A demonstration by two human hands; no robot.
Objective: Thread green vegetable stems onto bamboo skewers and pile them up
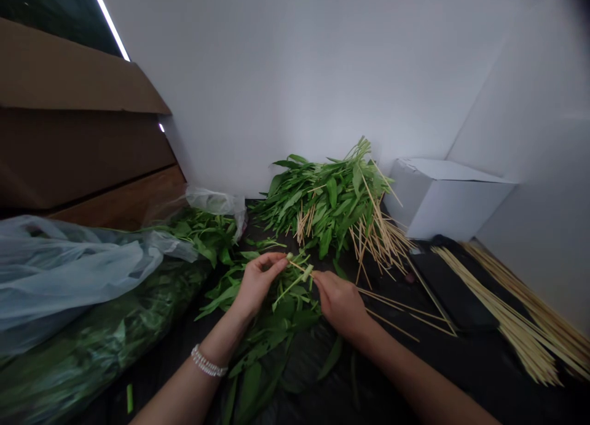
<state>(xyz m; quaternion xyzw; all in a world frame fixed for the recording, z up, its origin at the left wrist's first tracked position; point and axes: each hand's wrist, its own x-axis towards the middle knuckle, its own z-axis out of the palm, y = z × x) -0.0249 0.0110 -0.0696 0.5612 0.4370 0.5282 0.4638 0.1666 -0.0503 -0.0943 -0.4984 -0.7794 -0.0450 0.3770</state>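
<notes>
A thin bamboo skewer [297, 266] runs between my two hands over a loose heap of leafy greens [271, 345]. A short pale green stem piece [307, 272] sits across the skewer near my right fingers. My right hand [342, 302] is closed around the skewer. My left hand [259, 279] pinches a small cut stem piece [289, 257] at the skewer's left end. Whether the tip has pierced that piece is too small to tell. Long narrow leaves and thin stems lie below both hands.
Greens with skewers [322, 198] are piled by the wall. Plastic-bagged greens [115, 327] lie left, below a cardboard box [78, 148]. To the right are a white box [433, 198], a flat black object [456, 290], loose skewers [405, 311] and a skewer bundle [511, 327].
</notes>
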